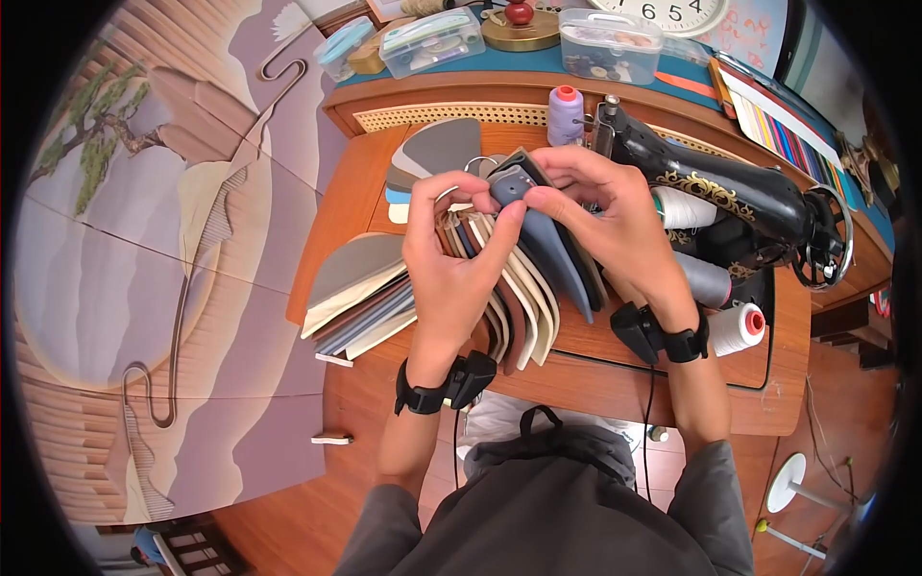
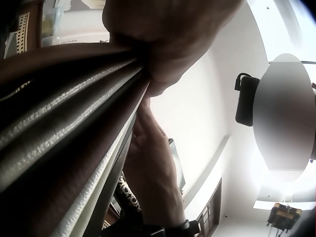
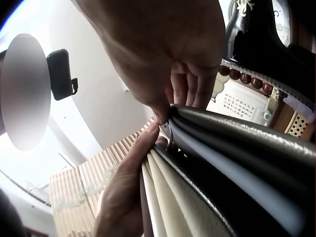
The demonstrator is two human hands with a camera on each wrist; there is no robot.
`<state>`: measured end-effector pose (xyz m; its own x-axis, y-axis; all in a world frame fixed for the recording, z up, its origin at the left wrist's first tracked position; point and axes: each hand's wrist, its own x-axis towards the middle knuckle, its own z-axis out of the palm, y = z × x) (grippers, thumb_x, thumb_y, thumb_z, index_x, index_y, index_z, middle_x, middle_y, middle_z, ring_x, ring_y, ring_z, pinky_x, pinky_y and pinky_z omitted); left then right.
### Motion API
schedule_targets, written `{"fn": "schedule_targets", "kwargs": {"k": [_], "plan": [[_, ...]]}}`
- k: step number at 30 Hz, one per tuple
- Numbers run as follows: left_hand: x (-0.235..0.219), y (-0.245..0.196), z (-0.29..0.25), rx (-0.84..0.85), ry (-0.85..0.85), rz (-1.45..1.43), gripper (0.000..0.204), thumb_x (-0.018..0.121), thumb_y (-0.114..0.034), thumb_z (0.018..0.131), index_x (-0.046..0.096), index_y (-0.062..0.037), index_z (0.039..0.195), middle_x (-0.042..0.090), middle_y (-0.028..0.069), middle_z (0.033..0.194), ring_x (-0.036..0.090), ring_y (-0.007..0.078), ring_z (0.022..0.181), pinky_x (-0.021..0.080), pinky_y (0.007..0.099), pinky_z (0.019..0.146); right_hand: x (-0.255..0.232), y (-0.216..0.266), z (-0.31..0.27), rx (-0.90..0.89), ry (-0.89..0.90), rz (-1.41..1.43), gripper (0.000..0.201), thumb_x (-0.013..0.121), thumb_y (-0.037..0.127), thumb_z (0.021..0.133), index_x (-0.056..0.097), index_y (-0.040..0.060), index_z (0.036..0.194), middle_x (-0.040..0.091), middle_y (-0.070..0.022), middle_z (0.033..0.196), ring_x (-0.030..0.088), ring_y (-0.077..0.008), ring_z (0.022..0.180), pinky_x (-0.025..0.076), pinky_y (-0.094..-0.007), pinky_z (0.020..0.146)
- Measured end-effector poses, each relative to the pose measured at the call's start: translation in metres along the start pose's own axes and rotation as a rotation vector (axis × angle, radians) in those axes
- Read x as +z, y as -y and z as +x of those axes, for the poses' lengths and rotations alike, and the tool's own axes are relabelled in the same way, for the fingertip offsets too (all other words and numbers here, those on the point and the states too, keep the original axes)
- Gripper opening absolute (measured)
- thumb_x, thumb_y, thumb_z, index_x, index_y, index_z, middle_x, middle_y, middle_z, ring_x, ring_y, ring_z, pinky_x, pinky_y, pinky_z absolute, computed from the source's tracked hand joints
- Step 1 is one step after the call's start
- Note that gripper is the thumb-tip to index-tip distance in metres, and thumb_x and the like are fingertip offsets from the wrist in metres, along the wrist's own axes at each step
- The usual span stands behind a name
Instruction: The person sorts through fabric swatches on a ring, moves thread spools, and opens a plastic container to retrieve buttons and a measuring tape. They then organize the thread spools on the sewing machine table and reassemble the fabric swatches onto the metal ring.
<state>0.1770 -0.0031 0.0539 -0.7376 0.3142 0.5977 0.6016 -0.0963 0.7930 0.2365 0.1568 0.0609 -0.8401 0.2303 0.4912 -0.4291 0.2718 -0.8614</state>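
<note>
A bundle of leather sample swatches point(image 1: 509, 307) in cream, brown, grey and black hangs fanned over the table below both hands. My left hand point(image 1: 451, 254) pinches the top end of a blue-grey swatch point(image 1: 549, 254) between thumb and fingers. From the other side my right hand point(image 1: 619, 206) grips the same end, with a dark swatch behind it. Small holes show at that end. In the right wrist view a metal ring point(image 3: 170, 136) passes through the swatches right by the thumbs. The left wrist view has the left hand point(image 2: 168, 39) over the swatches' edges.
To the right stands a black sewing machine point(image 1: 720, 178), with thread cones point(image 1: 738, 328) around it. More swatches point(image 1: 360, 298) lie on the table's left side. Clear plastic boxes point(image 1: 432, 43) and a clock point(image 1: 663, 12) line the back shelf. A painted folding panel point(image 1: 230, 288) borders the left.
</note>
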Motion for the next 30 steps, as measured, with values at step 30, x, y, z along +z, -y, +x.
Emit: {"fn": "schedule_targets", "kwargs": {"k": [30], "plan": [[-0.016,-0.005,0.02,-0.097,0.217,0.077,0.051,0.081,0.004,0.073,0.035,-0.0089,0.089,0.057,0.0025,0.075,0.053,0.0084,0.077,0.043,0.0234,0.075,-0.006,-0.003,0.003,-0.369,-0.003,-0.403,0.028,0.07,0.005,0.082,0.069,0.0032,0.111,0.071,-0.0125,0.1,0.066,-0.0298,0.089,0.052,-0.0365,0.08]]}}
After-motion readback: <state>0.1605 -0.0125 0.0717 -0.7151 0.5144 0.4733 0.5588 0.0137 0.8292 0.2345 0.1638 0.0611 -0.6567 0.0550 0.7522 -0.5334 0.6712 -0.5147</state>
